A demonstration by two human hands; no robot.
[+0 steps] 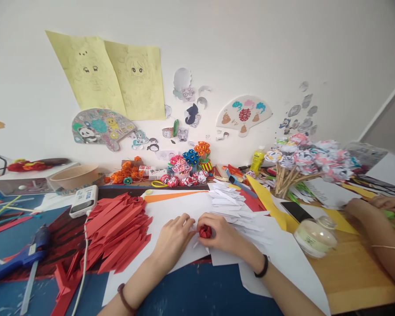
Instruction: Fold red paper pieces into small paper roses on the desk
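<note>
Over white paper sheets, my right hand [219, 232] has its fingers wrapped round a small red folded-paper ball [205, 231], whose creased face shows. Close by on the left, my left hand [176, 235] has its thumb and fingers drawn together; what lies between them, if anything, is hidden. A bit of white paper shows just under the fingers, between the two hands. To the left of my left hand lies a big pile of folded red paper strips [118, 228]. Folded white paper strips [228, 204] lie heaped behind and to the right of my right hand.
A glue gun [36, 248] and a white device with a cable [84, 201] lie left. On the right are a glass jar [316, 237], a phone [296, 211], paper flowers on sticks [307, 160] and another person's arm [382, 237]. Small craft flowers [191, 160] stand along the wall.
</note>
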